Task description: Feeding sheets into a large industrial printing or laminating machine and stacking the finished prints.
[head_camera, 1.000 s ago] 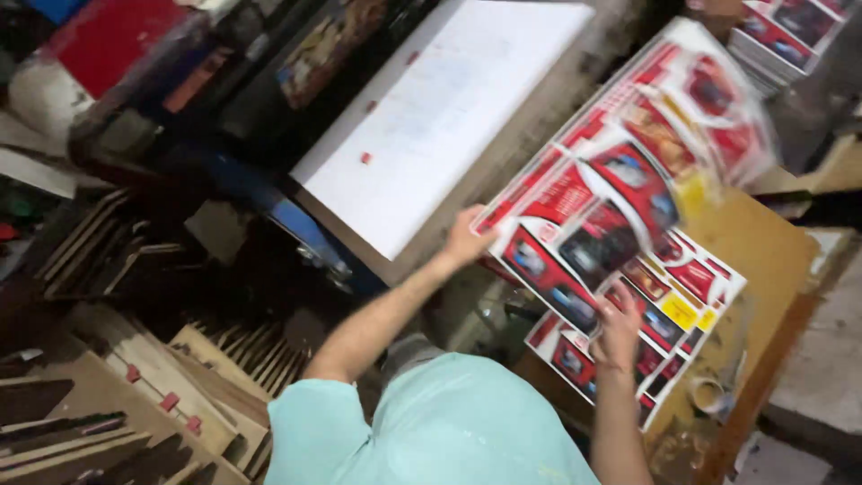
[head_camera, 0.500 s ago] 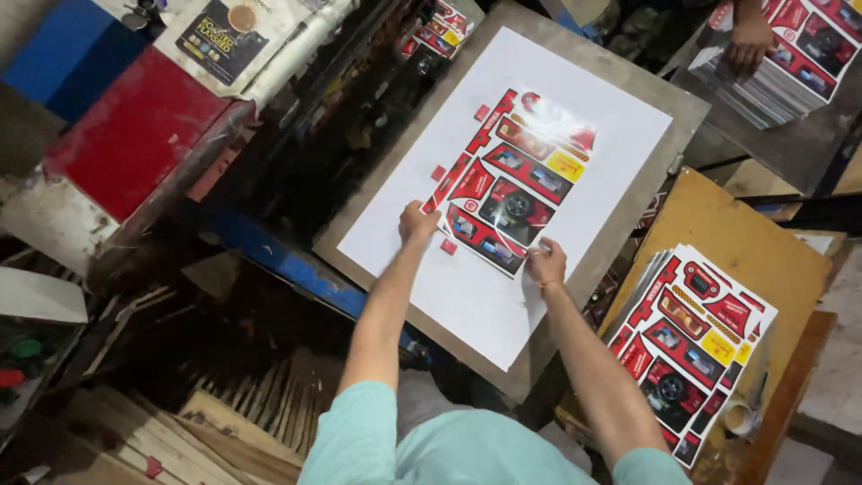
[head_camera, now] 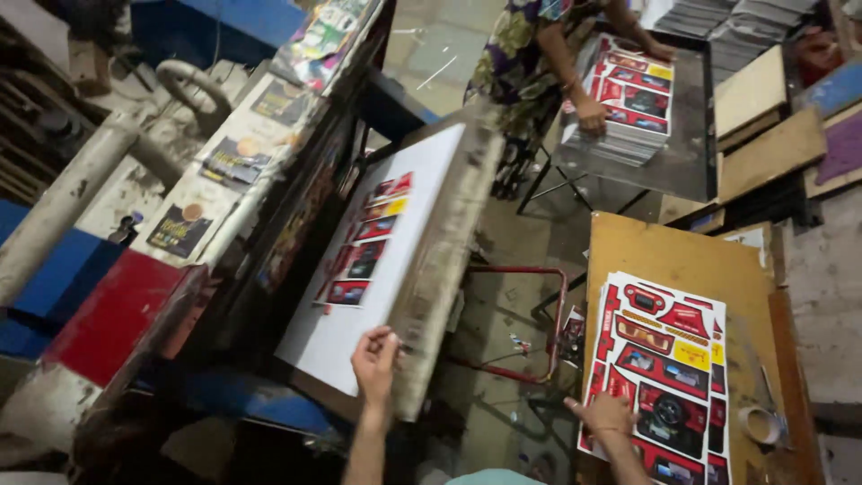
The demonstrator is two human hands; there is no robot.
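My left hand [head_camera: 374,357] grips the tilted white board's [head_camera: 395,269] lower edge, printed sheet [head_camera: 366,242] on it; my right hand [head_camera: 608,416] lies flat, fingers apart, on the sheet stack [head_camera: 669,377].

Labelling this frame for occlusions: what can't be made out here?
- Head view: lower end of the printed sheet stack is cut by the bottom edge.
- Right hand lies on the stack; its fingers are partly out of sight.
- Printed sheet on the tilted white platen is foreshortened and blurred.
- Left hand: its grip on the platen edge is unclear.
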